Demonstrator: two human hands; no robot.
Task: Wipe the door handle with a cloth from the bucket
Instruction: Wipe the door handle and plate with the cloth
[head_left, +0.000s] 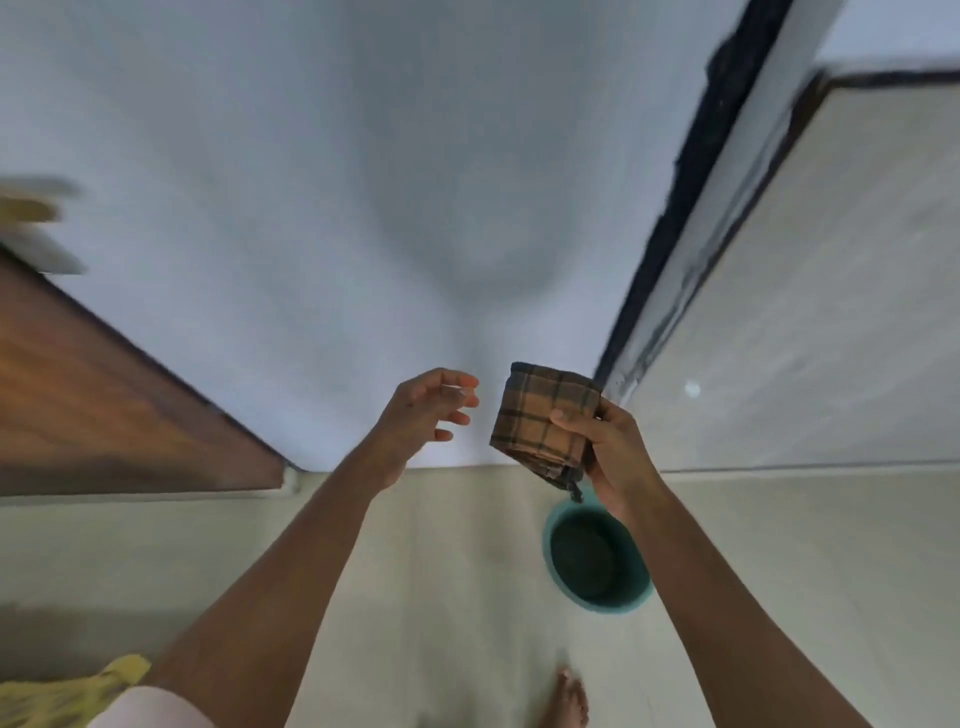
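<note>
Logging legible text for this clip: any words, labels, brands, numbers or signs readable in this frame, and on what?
None readable.
Cloth in the right hand: plaid pattern only, no label showing.
Bucket: no print visible.
Wall, door, floor: no writing or signs.
Blurred objects at the left edge: too smeared to tell if they carry text.

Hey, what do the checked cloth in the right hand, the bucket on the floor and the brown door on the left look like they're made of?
Cloth: woven fabric, matte, with a brown and dark check and soft folded layers, held by the right hand.
Bucket: probably plastic, with a smooth, even teal rim.
Door: looks like wood or wood veneer, with reddish-brown grain streaks; blur leaves the finish unclear.
</note>
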